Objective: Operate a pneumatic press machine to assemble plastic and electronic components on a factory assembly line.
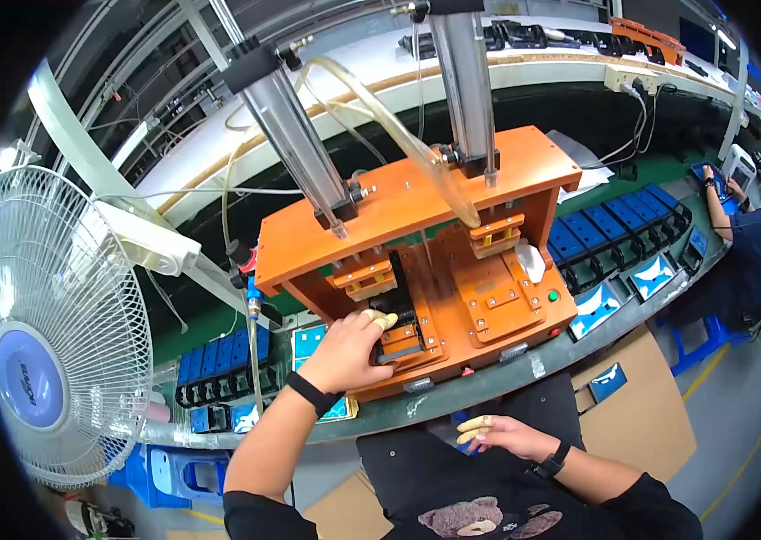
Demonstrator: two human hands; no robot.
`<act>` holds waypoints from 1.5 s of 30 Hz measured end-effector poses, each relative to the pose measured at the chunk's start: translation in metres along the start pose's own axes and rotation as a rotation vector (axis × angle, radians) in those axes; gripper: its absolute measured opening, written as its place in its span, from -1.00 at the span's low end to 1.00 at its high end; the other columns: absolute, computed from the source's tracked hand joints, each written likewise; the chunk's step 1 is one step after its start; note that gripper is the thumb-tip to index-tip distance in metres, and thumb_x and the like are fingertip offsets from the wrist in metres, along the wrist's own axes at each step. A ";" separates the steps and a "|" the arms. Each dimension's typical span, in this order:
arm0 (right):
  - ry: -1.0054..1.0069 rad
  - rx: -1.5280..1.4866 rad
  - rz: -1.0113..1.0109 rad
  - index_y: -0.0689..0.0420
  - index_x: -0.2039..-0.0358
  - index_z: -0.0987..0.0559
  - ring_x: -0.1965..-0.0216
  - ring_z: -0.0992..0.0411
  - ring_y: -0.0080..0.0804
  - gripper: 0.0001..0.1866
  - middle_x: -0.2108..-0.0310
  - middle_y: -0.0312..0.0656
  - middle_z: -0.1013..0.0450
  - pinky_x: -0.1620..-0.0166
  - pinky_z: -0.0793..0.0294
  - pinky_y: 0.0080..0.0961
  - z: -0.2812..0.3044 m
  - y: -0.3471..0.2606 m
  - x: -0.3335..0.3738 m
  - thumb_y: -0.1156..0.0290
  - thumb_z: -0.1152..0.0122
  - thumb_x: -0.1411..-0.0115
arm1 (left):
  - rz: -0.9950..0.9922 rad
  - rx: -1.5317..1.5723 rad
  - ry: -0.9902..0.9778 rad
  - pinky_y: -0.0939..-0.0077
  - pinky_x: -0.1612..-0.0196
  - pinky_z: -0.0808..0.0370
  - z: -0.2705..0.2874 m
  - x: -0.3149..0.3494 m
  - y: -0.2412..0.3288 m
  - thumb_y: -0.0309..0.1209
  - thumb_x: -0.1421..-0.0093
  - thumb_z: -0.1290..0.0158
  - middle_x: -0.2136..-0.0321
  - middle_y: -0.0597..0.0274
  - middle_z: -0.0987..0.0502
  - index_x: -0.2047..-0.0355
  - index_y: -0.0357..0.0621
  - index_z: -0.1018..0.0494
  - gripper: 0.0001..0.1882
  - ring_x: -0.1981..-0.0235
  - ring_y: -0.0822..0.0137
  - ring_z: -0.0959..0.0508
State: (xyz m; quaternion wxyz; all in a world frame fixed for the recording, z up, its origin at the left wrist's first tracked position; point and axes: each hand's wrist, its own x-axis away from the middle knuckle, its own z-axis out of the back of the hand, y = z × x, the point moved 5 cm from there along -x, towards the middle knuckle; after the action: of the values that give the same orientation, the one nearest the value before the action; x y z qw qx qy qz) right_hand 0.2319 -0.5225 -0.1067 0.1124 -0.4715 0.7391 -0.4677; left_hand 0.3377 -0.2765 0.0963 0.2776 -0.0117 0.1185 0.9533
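Observation:
My left hand [349, 349] reaches into the left station of an orange press [407, 202]. Its fingers, in pale finger cots, close at the edge of a black plastic part [408, 344] seated in the fixture; the palm hides some of it. Above the part hangs the left pressing block [369, 280], apart from it. My right hand [511, 437] is in front of the bench edge, over my lap, with cots on its fingers. Those fingers are bent together around a small blue piece [469, 446], mostly hidden. On the press's right station, the orange fixture plate [499, 301] carries no black part.
Rows of blue-topped black parts stand on the bench at right [619, 225] and left [223, 364]. Blue-and-white pieces [596, 309] lie near the right edge. A large fan [65, 324] stands left. A co-worker [749, 238] works at far right. Air hoses [389, 121] cross overhead.

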 end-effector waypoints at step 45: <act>0.025 0.870 0.445 0.13 -0.16 -0.39 0.22 -0.46 -0.18 -0.51 0.28 -0.09 -0.46 0.16 -0.46 -0.35 -0.118 -0.014 -0.183 0.38 -0.15 -0.20 | 0.654 0.143 0.457 -0.18 -0.24 -0.12 -0.129 0.189 -0.071 -0.28 0.10 -0.33 -0.03 0.05 -0.48 0.22 -0.10 -0.55 -0.60 -0.18 -0.06 -0.34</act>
State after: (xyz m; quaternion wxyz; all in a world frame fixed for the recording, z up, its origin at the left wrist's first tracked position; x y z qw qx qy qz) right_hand 0.2658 -0.3078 -0.0820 0.3874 -0.2054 0.5592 -0.7036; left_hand 0.2096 -0.1491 -0.0614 -0.0735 -0.1657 0.2404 0.9536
